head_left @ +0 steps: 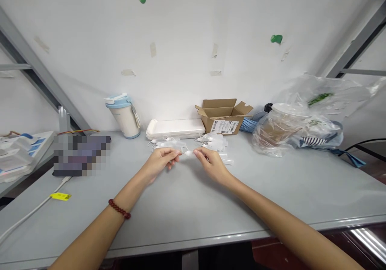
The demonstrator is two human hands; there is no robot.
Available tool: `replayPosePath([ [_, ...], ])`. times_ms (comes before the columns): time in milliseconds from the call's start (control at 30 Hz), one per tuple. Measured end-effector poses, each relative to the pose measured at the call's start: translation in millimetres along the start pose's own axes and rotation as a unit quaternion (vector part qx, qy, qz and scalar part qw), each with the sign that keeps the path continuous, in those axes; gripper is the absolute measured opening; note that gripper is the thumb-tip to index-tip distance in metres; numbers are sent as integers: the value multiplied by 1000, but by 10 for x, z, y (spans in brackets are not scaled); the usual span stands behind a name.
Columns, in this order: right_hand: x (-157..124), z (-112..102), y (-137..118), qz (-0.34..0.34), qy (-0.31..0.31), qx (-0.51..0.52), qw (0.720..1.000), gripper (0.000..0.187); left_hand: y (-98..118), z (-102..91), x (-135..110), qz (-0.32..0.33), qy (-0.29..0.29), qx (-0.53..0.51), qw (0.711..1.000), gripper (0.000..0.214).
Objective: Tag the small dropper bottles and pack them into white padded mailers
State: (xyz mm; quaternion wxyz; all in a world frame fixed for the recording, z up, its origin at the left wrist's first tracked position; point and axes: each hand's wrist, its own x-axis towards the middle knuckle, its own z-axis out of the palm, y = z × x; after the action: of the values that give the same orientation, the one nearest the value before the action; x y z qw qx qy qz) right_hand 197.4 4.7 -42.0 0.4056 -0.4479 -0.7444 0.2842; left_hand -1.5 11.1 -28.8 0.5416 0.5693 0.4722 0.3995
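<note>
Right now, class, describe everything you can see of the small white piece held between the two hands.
The small white piece looks like pale, partly clear plastic, slim and lying roughly level. It is over the grey table, pinched at one end by the left hand and at the other by the right hand. Its finer shape is too small and blurred to tell. Similar pieces lie in a loose heap behind it.

Small white parts are scattered on the grey table just beyond the grip. Farther beyond, a tray stack and a cardboard box are placed. A jug is set beyond-left.
</note>
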Motion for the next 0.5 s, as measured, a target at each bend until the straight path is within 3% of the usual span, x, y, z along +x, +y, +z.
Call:
replayPosePath([
  [333,24,-46,53,-57,-44,-41,997,31,96,116,-55,36,22,60,997,27],
  [400,92,-121,129,-60,-4,-97,993,36,112,71,-33,54,54,61,995,28],
  [500,214,-284,324,-68,129,-212,966,37,77,-71,41,86,185,96,974,26],
])
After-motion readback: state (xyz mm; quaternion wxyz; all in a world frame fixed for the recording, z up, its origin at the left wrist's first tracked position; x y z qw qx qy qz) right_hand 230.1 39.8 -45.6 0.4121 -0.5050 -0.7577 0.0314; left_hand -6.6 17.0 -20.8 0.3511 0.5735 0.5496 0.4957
